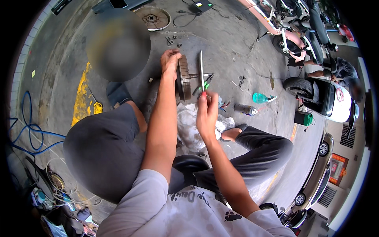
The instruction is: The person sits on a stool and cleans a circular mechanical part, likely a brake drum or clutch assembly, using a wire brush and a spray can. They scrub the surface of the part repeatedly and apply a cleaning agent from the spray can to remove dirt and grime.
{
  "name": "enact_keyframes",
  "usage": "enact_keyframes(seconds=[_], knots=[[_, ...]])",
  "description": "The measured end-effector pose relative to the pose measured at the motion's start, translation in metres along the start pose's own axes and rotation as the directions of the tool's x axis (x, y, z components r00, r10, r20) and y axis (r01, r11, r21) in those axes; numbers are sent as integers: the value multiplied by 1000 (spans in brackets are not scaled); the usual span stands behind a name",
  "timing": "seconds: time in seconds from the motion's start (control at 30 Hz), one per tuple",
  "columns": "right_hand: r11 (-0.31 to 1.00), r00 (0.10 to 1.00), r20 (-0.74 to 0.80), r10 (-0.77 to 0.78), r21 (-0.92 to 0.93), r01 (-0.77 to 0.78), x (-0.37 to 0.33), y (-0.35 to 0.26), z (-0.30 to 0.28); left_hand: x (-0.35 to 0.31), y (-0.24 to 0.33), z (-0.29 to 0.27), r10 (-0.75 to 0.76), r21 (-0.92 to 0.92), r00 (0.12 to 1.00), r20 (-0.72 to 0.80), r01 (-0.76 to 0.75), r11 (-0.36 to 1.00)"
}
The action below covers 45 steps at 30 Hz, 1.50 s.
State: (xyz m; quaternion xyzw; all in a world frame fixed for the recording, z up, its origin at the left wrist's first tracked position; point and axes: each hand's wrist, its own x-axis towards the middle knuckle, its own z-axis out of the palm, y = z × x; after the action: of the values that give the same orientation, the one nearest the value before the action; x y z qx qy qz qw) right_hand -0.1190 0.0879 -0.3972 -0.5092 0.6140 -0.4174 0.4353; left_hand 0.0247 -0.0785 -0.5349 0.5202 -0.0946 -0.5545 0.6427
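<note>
My left hand [170, 61] grips the top edge of a round motor stator [184, 79], which stands on its rim with its axle [199, 75] pointing right. My right hand [207, 114] is closed around the red end of a long, narrow metal blade [201, 67]. It points away from me, right of the stator and close to the axle; whether it is a knife or a file I cannot tell. Below the stator lies a crumpled whitish cloth [189, 124]. Green-handled pliers [206, 86] are partly hidden behind the blade.
A spray can [245, 110] and a teal bottle [260, 98] lie to the right. A round wheel cover [153, 18] and loose nuts [174, 39] lie ahead. A yellow-handled screwdriver [97, 107] is at left. Scooters [331, 96] and another person [344, 71] are far right.
</note>
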Motion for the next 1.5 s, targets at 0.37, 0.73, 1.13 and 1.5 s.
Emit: enact_keyframes(seconds=[0.37,0.73,1.13,1.5], knots=[[968,995,57,-86,-231,96,13,18,16,4,-1,10,-66,-76,998,16,67,995],[983,995,2,102,-153,-100,-68,36,-39,11,-10,8,17,-28,1000,4,-17,999],[996,999,-18,-44,-79,42,46,-5,9,0,-5,13,8,-82,1000,-11,-9,997],[967,996,41,73,-247,-60,-25,28,-7,-4,-3,13,21,-149,999,24,-17,989]])
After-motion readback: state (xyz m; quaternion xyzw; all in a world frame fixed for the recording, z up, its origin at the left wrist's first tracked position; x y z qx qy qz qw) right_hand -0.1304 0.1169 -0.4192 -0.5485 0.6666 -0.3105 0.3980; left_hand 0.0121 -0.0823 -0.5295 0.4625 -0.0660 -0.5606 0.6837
